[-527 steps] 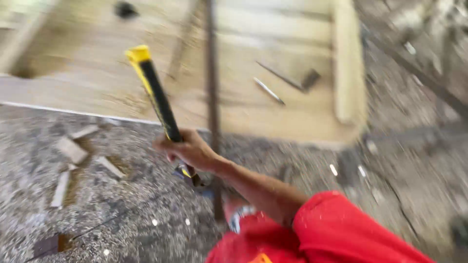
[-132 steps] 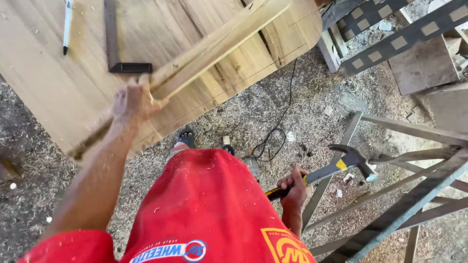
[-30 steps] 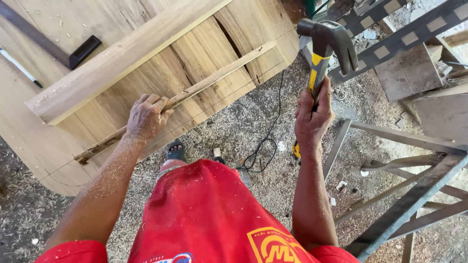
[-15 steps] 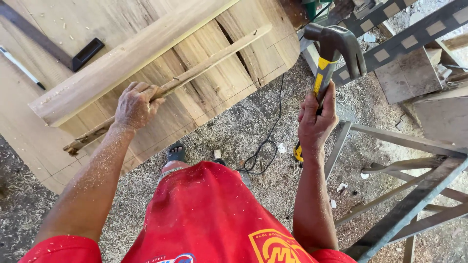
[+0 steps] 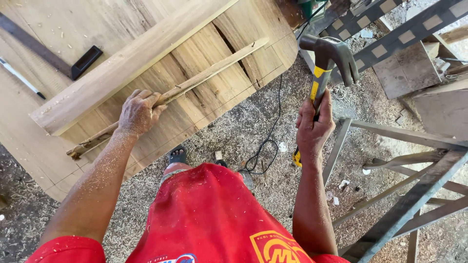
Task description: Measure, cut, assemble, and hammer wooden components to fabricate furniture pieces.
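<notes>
The person's left hand (image 5: 138, 113) is gripping a thin wooden strip (image 5: 170, 96) with the fingers curled over it, the dusty forearm reaching up and forward from seven o'clock. The strip is lying aslant on the wooden panel (image 5: 234, 78), running from its lower end at about eight o'clock of the hand to its upper end at two o'clock. Just above the hand, at eleven o'clock, a thick wooden beam (image 5: 126, 63) is resting on the same panel, nearly parallel to the strip.

The right hand (image 5: 314, 127) is closing around the yellow and black handle of a claw hammer (image 5: 325, 63), holding it upright with the steel head at twelve o'clock of the fist. The arm is rising almost straight from the red shirt (image 5: 209, 214).

At ten o'clock of the left hand, a carpenter's square (image 5: 58, 57) is lying on the panel, and a black cable (image 5: 265, 141) is trailing over the sawdust between the hands.
</notes>
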